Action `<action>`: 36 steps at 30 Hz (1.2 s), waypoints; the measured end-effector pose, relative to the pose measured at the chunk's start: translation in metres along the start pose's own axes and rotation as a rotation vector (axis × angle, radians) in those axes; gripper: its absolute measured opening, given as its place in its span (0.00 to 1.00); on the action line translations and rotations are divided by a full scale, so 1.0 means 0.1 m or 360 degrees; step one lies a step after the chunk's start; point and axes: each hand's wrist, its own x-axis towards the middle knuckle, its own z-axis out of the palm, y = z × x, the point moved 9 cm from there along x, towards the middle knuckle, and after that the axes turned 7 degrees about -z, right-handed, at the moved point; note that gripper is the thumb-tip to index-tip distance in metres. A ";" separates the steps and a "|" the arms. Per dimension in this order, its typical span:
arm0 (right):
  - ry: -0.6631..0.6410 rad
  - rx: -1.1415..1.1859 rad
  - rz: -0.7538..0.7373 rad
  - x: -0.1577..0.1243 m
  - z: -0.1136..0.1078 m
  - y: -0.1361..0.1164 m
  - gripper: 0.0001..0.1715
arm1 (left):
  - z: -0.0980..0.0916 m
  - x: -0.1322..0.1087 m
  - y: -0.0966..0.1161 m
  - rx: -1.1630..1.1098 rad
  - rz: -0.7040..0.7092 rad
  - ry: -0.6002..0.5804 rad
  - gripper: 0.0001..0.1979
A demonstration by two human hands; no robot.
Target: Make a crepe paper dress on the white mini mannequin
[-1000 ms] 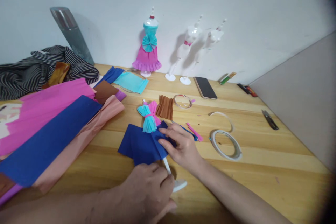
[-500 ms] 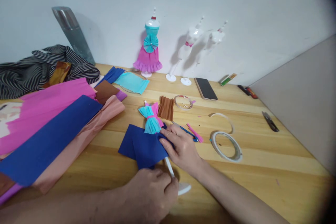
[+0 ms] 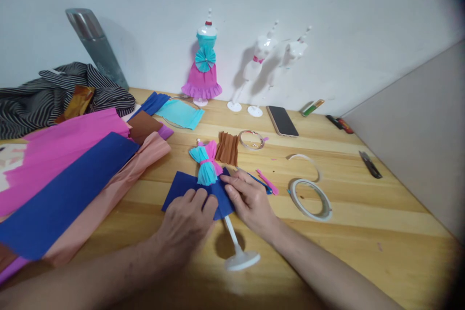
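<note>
A small dress form lies on the table in a cyan and pink pleated top (image 3: 207, 167), its white stand (image 3: 241, 260) pointing toward me. Dark blue paper (image 3: 178, 188) is laid around the form just below the top. My left hand (image 3: 191, 213) is closed on the blue paper, its fingertips curled out of sight. At the right edge of the same paper, my right hand (image 3: 250, 198) pinches it beside the waist of the form. Brown pleated paper (image 3: 227, 148) lies just behind the top.
Pink, blue and salmon paper sheets (image 3: 72, 189) cover the left side. Tape rolls (image 3: 294, 196), a phone (image 3: 282, 121) and a cutter (image 3: 370, 164) lie to the right. A dressed form (image 3: 205, 65), two bare forms and a bottle (image 3: 96, 46) stand by the wall.
My left hand has moved up and left from the stand onto the blue paper, uncovering the stand's base. The paper's lower part now lies closer around the form. My right hand has barely moved.
</note>
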 end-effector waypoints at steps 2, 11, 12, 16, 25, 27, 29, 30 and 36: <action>-0.0011 0.0023 0.0043 0.00 0.01 0.03 0.15 | 0.09 0.02 -0.03 0.0052 -0.0041 -0.0172 0.05; 0.0026 0.0222 0.0404 0.01 0.01 0.22 0.14 | 0.03 -0.02 -0.16 -0.0498 -0.0265 -0.0192 0.14; 0.0013 0.0246 0.0447 0.01 0.03 0.25 0.14 | 0.02 -0.01 -0.20 -0.0578 -0.0304 -0.0195 0.15; -0.0041 0.0366 0.0609 0.00 0.10 0.36 0.15 | 0.08 0.04 -0.34 -0.0851 -0.0523 -0.0320 0.15; -0.0060 0.0711 0.0899 -0.01 0.22 0.57 0.17 | 0.54 0.02 -0.53 -0.2155 -0.1354 -0.0654 0.17; -0.0091 0.0787 0.0973 -0.01 0.26 0.60 0.21 | 0.61 -0.04 -0.54 -0.2432 -0.1625 -0.0688 0.16; -0.0134 0.0810 0.1030 -0.01 0.29 0.61 0.24 | 0.60 -0.04 -0.54 -0.2660 -0.1754 -0.0645 0.16; -0.0154 0.0804 0.1050 0.00 0.30 0.62 0.25 | 0.59 -0.02 -0.53 -0.2750 -0.1782 -0.0626 0.17; -0.0178 0.0783 0.1099 0.03 0.34 0.61 0.23 | 0.61 0.01 -0.49 -0.2945 -0.1779 -0.0648 0.24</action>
